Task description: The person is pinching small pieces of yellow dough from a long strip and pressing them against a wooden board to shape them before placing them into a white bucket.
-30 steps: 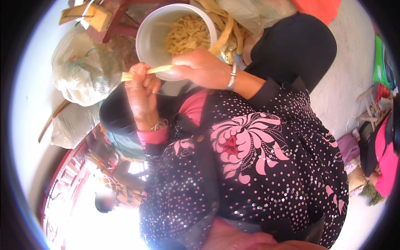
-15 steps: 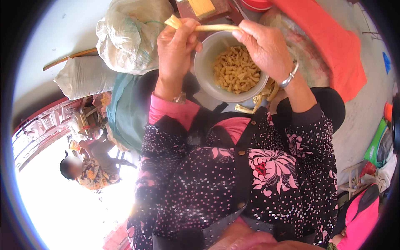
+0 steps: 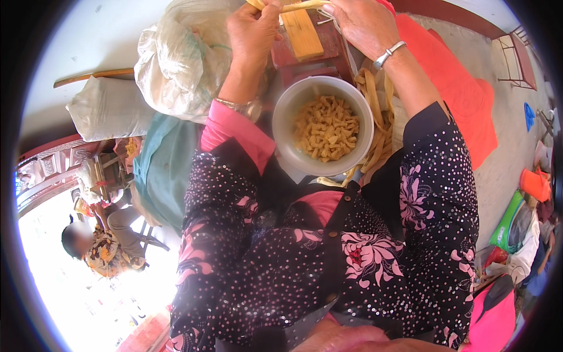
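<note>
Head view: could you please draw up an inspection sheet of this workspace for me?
Surface: red wooden stand, bearing a wooden block.
Work things: yellowish strip; whitish bucket holding cut pieces; longer strips beside it.
Clutter: whitish sack and teal fabric at left; red sheet at right.
Hands: left hand and right hand both grip the yellowish strip.
Cables: nothing seen.
Surroundings: seated person at far left; pale floor at right.

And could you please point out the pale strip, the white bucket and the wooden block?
Pale strip (image 3: 305, 5): head view, on its middle stretch.
White bucket (image 3: 285, 132): head view, on its inner left wall.
Wooden block (image 3: 303, 36): head view, on its broad face.
</note>
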{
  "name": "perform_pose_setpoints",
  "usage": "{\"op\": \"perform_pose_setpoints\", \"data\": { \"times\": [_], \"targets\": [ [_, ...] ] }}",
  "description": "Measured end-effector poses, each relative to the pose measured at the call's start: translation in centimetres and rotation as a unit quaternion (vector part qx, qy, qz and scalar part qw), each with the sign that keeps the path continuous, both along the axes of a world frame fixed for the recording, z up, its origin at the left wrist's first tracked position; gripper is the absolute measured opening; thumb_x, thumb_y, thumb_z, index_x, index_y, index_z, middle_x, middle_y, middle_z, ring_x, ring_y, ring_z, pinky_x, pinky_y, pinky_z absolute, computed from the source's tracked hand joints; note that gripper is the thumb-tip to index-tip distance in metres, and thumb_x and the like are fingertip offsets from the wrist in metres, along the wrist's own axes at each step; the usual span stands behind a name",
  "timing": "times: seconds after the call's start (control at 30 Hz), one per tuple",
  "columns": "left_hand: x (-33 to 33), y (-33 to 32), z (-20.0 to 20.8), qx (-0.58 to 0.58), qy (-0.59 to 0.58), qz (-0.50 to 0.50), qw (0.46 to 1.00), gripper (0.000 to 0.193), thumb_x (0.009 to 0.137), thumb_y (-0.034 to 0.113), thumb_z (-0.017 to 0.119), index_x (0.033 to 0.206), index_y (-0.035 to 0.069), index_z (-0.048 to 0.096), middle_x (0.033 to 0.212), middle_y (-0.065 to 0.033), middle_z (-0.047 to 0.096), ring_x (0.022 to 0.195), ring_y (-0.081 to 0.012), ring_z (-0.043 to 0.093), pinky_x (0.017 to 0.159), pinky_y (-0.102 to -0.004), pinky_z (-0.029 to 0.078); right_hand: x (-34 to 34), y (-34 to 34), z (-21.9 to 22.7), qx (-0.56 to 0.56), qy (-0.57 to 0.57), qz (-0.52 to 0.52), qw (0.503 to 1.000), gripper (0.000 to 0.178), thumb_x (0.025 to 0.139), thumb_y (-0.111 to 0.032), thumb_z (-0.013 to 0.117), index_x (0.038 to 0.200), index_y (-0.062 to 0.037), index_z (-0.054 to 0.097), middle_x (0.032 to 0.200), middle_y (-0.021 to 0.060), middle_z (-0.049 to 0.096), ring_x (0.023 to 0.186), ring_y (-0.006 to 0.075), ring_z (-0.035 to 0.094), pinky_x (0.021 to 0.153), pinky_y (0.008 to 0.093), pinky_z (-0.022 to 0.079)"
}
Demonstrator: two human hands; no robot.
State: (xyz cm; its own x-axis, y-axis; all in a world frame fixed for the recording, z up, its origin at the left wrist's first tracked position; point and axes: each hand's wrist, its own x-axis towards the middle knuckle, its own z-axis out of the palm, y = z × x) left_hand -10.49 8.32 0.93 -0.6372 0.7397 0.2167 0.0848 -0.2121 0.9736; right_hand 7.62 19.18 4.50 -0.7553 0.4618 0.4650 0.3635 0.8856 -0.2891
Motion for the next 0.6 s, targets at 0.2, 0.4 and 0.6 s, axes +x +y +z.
{"op": "perform_pose_setpoints", "data": {
  "times": [0.2, 0.4, 0.6],
  "targets": [
    [0.1, 1.5, -2.6, -0.081, 0.070, 0.076, 0.991, 0.019, 0.087, 0.017, 0.066, 0.086, -0.002, 0.066, 0.062, 0.0000, 0.056, 0.048, -0.0064, 0.050, 0.042, -0.0217, 0.044, -0.7, -0.1, -2.6, -0.022, -0.082, -0.041, 0.996, 0.025, 0.094, -0.030, 0.050, 0.085, -0.0107, 0.063, 0.074, 0.0156, 0.065, 0.074, 0.0373, 0.064, 0.064, 0.0502, 0.049],
    [-0.1, -1.9, -0.9, -0.150, 0.007, -0.016, 0.988, 0.028, 0.091, 0.028, 0.063, 0.081, 0.002, 0.068, 0.057, 0.0015, 0.053, 0.048, -0.0047, 0.047, 0.044, -0.0203, 0.036, 3.9, -0.8, -4.2, -0.098, -0.044, -0.078, 0.991, 0.025, 0.094, -0.031, 0.053, 0.088, -0.0077, 0.059, 0.071, 0.0179, 0.061, 0.070, 0.0380, 0.061, 0.061, 0.0491, 0.045],
    [4.5, -7.0, 2.2, -0.298, 0.054, -0.241, 0.922, 0.035, 0.092, 0.032, 0.062, 0.072, 0.003, 0.064, 0.057, 0.0012, 0.053, 0.049, -0.0052, 0.048, 0.046, -0.0207, 0.039, 5.9, -7.1, -3.0, -0.232, 0.107, 0.018, 0.967, 0.024, 0.094, -0.032, 0.056, 0.088, -0.0087, 0.057, 0.066, 0.0151, 0.058, 0.061, 0.0342, 0.059, 0.054, 0.0436, 0.044]
  ]
}}
